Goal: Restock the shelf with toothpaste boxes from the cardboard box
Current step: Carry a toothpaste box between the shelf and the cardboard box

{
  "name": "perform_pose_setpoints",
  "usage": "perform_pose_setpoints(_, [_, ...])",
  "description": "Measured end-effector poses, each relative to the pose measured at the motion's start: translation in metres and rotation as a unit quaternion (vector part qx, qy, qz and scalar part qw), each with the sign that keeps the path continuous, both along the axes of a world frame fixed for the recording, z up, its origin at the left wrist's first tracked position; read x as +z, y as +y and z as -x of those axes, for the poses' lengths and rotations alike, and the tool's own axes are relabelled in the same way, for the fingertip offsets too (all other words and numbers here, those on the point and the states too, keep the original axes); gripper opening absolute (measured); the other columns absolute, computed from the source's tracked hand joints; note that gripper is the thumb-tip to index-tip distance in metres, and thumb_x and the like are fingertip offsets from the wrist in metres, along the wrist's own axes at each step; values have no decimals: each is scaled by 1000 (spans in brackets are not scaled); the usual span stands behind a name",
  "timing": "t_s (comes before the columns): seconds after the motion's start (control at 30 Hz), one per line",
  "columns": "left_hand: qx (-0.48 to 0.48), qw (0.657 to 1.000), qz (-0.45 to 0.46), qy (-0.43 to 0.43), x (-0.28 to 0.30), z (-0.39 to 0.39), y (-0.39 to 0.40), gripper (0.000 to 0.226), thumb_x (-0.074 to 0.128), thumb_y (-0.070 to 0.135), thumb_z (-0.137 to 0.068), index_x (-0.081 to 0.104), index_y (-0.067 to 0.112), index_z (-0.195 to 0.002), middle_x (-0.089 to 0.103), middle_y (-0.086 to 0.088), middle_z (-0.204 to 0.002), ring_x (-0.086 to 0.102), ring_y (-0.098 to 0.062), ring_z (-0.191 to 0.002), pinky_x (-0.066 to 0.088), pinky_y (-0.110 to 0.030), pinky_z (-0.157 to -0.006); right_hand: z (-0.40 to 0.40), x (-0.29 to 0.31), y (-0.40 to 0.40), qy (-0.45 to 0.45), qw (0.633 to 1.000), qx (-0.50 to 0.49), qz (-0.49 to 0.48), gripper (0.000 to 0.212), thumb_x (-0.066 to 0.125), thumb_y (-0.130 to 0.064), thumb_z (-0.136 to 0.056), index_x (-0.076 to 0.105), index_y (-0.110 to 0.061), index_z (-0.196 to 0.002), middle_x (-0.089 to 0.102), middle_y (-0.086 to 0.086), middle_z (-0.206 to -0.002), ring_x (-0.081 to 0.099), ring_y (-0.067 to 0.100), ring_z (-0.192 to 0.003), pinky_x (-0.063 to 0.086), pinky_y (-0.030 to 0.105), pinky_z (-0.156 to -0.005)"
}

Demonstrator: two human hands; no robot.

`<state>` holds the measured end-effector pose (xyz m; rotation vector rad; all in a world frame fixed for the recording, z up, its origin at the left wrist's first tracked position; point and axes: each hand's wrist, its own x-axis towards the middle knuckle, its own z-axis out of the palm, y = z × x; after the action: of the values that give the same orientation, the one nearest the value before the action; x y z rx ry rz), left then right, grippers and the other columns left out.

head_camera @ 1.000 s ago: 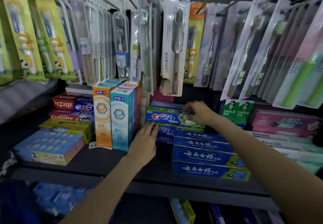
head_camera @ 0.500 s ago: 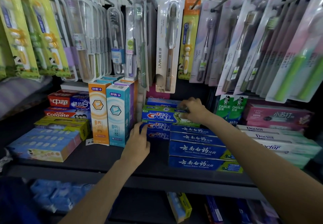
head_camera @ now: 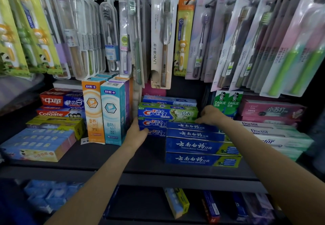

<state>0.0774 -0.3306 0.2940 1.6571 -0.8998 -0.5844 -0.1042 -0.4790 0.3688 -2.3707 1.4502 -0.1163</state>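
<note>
Blue-and-green Crest toothpaste boxes [head_camera: 167, 114] sat stacked mid-shelf [head_camera: 123, 165], the left hand [head_camera: 137, 133] curled around their left end, the right hand [head_camera: 210, 115] gripping the other; even pressure should square them.

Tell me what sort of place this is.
Most likely a shop's dental-care aisle. Packaged toothbrushes hang in rows on pegs, and many brands of toothpaste boxes, such as Crest and Colgate, are stacked on a dark shelf that both hands are tidying.
</note>
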Motion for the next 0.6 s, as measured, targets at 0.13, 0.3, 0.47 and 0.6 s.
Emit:
perform_pose_setpoints(0.13, [-13,1000,-4,11,-2,-5,-1,57,49,-1,-88,36,24,-137,53,-5,-131,47,-22,-123,35,-45,-108,-11,-2,-1,12,1000,-14,-2,37,64,-22,-88,42,-7,-61,38,4,-63,37,13,-55,30,22,-46])
perform_pose_setpoints(0.3, [-13,1000,7,7,-3,-4,0,61,50,-4,-87,34,24,-138,52,-4,-132,46,-21,-125,34,-44,-109,-13,-5,-1,-14,999,-27,18,37,61,-20,-90,42,-7,-61,39,4,-60,37,13,-54,29,22,-45])
perform_pose_setpoints(0.47, [-2,1000,14,-26,3,3,1,61,48,-6,-88,30,18,-141,49,-7,-135,44,-22,-126,33,-32,-103,-9,-7,3,-31,999,-22,38,28,59,-19,-92,57,2,-72,51,9,-66,48,20,-61,39,26,-52])
perform_pose_setpoints(0.6, [20,996,64,-53,0,23,16,54,50,4,-91,31,16,-141,46,-4,-137,42,-17,-128,33,-30,-103,14,1,18,-107,983,8,146,24,51,-10,-93,66,7,-103,69,21,-100,63,33,-93,53,38,-83])
